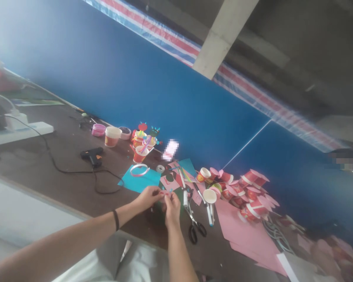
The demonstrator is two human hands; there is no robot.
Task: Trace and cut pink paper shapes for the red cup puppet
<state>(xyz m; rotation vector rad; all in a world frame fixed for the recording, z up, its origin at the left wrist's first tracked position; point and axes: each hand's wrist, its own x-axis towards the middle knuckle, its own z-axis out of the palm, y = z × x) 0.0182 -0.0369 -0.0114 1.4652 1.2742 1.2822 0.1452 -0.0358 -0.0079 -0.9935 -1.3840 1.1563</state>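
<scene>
My left hand (pixel 148 198) and my right hand (pixel 172 208) meet over the table's near edge, fingertips pinched together. Between them is a small pinkish paper piece (pixel 164 192) with red on it; its exact shape is too small to make out. A black band circles my left wrist. Just beyond my left hand lies a blue paper sheet (pixel 141 184) with a pale ring-shaped band (pixel 139 170) on it. Black-handled scissors (pixel 196 229) lie to the right of my right hand, beside a white-barrelled pen (pixel 209 215) and an upright paper cup (pixel 210 196).
A black glue gun (pixel 91 156) with a trailing cord lies at left. Decorated cups (pixel 140 155) stand by the blue partition (pixel 164 86). At right are pink paper sheets (pixel 247 235) and a pile of red cups (pixel 253 209). A power strip (pixel 32 131) sits far left.
</scene>
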